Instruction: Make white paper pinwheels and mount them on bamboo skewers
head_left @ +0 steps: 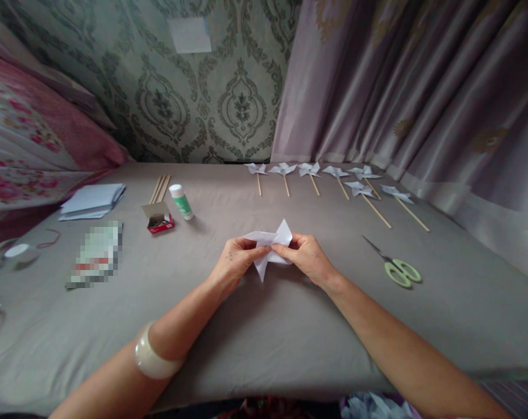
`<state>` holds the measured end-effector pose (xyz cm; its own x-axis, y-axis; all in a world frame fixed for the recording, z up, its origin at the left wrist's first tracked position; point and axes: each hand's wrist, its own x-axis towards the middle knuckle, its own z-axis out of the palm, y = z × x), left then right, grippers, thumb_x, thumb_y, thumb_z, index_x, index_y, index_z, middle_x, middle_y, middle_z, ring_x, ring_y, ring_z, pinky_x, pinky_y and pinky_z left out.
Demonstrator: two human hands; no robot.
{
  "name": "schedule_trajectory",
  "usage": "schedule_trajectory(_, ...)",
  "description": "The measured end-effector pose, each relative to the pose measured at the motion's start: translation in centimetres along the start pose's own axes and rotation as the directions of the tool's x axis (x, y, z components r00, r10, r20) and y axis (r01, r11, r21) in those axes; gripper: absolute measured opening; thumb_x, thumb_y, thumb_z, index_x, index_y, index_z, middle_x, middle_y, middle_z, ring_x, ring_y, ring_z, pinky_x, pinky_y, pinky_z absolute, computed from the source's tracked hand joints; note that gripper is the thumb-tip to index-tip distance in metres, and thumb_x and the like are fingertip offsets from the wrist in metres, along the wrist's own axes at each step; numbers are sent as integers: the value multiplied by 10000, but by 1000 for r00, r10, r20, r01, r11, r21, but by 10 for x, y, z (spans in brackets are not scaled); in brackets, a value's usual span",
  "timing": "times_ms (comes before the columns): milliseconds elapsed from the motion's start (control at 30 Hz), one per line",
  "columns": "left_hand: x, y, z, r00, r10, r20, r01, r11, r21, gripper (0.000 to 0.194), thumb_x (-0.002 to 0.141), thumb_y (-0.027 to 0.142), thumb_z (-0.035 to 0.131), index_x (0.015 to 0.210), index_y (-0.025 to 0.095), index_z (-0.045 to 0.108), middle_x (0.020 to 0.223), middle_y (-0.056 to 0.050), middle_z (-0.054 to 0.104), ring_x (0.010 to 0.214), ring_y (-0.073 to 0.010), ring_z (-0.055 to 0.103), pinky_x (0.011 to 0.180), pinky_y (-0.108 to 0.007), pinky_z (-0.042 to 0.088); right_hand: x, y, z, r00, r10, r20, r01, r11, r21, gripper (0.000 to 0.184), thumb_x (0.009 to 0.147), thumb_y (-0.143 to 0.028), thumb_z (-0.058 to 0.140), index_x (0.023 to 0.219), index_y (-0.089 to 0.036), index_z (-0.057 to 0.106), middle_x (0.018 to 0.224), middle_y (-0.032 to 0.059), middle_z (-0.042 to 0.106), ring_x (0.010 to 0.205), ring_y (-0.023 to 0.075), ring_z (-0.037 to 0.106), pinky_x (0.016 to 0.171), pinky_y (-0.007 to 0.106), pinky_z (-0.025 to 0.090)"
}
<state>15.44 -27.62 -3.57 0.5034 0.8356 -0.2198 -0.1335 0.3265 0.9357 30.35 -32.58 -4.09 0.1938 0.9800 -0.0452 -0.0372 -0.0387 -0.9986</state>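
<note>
A white paper pinwheel (270,237) with folded, pointed blades is held over the near middle of the cloth-covered surface. My left hand (241,256) grips its left side, the thumb lying at the centre. From the right, my right hand (309,253) pinches it too, and both thumb tips nearly meet there. No stick shows on this pinwheel. The fingers beneath the paper are hidden. A glue stick (181,202) with a white cap stands upright beyond my left hand. Beside it, a small red box (160,223) has its lid up, with small metallic pieces inside.
Several finished pinwheels (309,169) on wooden sticks lie at the back right. Green-handled scissors (397,269) rest to the right. On the left are stacked white paper (92,201), loose wooden sticks (161,187), a blurred packet (96,253) and a white roll (20,253).
</note>
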Motion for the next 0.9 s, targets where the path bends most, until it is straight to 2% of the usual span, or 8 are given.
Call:
schedule_trajectory(167, 0, 1, 0, 1000, 18, 2, -18, 999, 33, 239, 522, 235, 795, 725, 120, 746, 689, -53, 710, 604, -139, 596, 606, -241, 451, 0, 2, 0, 1000, 6, 0, -6, 1000, 31, 329, 563, -359, 785, 797, -138, 714, 735, 25, 709, 619, 126, 593, 625, 257, 454)
schedule_trajectory(433, 2, -2, -3, 998, 56, 37, -58, 997, 53, 231, 541, 261, 799, 716, 124, 737, 687, -41, 706, 578, -121, 579, 594, -232, 446, 1, 8, -1, 998, 67, -4, -67, 993, 93, 349, 565, -357, 790, 829, -138, 726, 821, 63, 730, 654, 141, 622, 672, 282, 476)
schedule_trajectory(600, 4, -3, -5, 993, 99, 58, -103, 993, 64, 249, 566, 248, 783, 783, 134, 739, 722, -48, 716, 643, -152, 612, 640, -255, 461, 2, 9, 0, 999, 50, -2, -49, 996, 77, 364, 551, -398, 794, 809, -149, 730, 784, 48, 720, 639, 141, 611, 651, 284, 474)
schedule_trajectory(900, 5, -5, -9, 993, 99, 57, -105, 989, 105, 250, 575, 263, 783, 772, 124, 718, 698, -34, 701, 600, -128, 582, 579, -228, 427, 2, 12, 1, 999, 44, -13, -43, 997, 61, 322, 568, -384, 776, 775, -143, 721, 711, 21, 689, 596, 118, 571, 617, 265, 439)
